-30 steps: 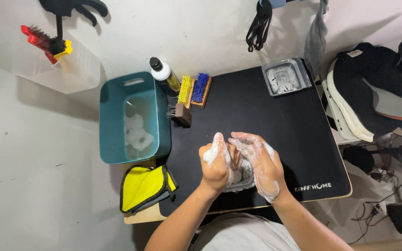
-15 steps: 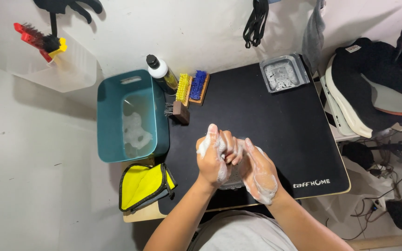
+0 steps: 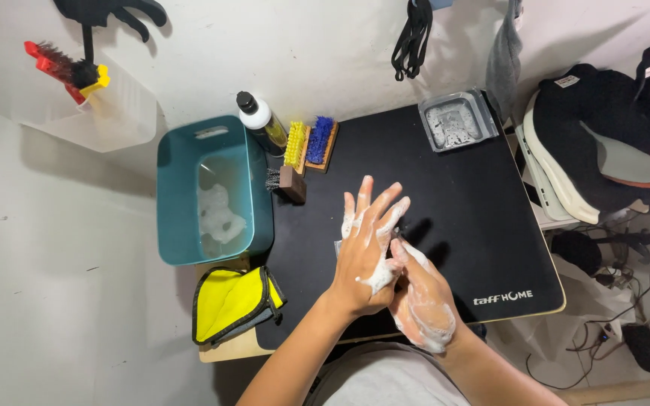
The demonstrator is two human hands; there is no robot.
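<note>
Head view — left hand (image 3: 366,259), fingers spread, lies over right hand (image 3: 419,304) — both coated in white foam.

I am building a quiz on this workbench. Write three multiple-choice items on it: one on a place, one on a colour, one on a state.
1. Where is the teal tub?
A. left of the black mat
B. on the mat
C. under the table

2. What colour are the bristles of the brush beside the blue-bristled brush?
A. red
B. yellow
C. white

3. What state are the left hand and right hand in?
A. gloved
B. dry and apart
C. foamy, pressed together

Answers: A, the tub sits off the mat's left edge; B, yellow bristles show; C, white foam coats both touching hands.
</note>
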